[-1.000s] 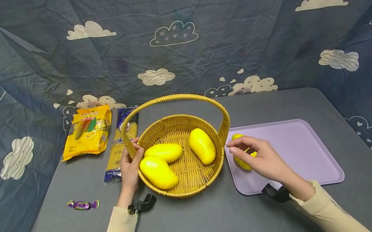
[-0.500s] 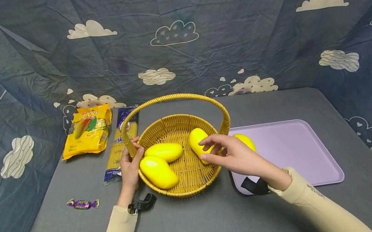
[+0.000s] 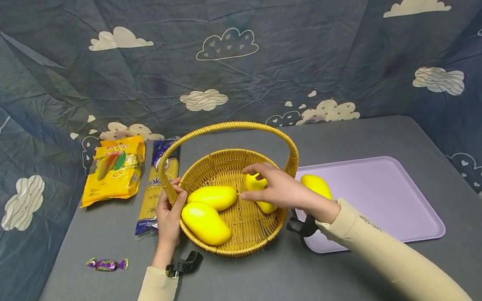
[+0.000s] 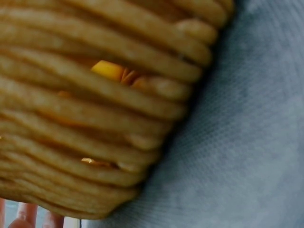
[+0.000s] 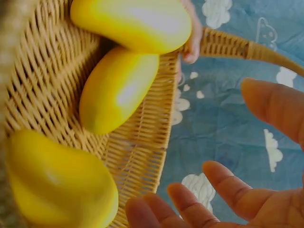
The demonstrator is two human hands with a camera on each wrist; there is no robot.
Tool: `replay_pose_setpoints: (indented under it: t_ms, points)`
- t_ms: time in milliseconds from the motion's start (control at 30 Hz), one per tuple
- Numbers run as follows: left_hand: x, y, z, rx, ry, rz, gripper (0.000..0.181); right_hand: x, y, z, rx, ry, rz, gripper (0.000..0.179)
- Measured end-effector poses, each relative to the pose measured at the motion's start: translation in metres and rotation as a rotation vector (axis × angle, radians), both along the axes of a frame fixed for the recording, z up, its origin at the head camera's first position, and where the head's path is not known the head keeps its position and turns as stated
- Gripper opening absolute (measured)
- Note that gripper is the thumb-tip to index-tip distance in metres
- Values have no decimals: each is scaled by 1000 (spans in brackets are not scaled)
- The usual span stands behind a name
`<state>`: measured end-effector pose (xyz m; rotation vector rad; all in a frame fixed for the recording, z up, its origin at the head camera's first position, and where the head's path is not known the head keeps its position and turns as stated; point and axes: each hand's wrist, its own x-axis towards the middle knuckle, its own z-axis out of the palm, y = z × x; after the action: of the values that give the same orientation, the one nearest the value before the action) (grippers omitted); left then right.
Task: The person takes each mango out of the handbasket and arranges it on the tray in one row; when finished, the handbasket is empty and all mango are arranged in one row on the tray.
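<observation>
A wicker basket [image 3: 243, 228] with a tall handle stands mid-table. Inside it two yellow mangoes lie together on the left, one mango [image 3: 213, 197] behind the other mango [image 3: 206, 223]. A third mango [image 3: 252, 183] rests at the basket's right side, partly covered by my right hand [image 3: 279, 188]. That hand hovers over the basket, thumb and fingers apart; the right wrist view shows nothing between its fingers [image 5: 228, 183]. My left hand [image 3: 169, 223] grips the basket's left rim at the handle's foot. In the left wrist view, wicker weave [image 4: 85, 109] hides most of that hand.
A lilac tray [image 3: 378, 199] lies to the right, with another mango [image 3: 316, 186] at its left edge. Left of the basket are a pasta packet [image 3: 152, 196], a yellow mango-print bag [image 3: 114, 171] and a purple wrapped candy [image 3: 107, 265]. A cloud-patterned cloth [image 3: 233, 91] hangs behind.
My right hand has moved left from over the mango on the tray to above the basket's right mango, carrying nothing. The left hand and basket have stayed put.
</observation>
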<state>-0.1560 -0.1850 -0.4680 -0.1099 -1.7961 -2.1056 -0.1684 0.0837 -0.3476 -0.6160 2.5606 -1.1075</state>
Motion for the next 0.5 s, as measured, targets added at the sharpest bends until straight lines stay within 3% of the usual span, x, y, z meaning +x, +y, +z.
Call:
replay_pose_setpoints:
  t_ms: [500]
  points:
    - [1, 0, 1, -3, -3, 6, 23, -27, -14, -5, 188, -27, -8, 69]
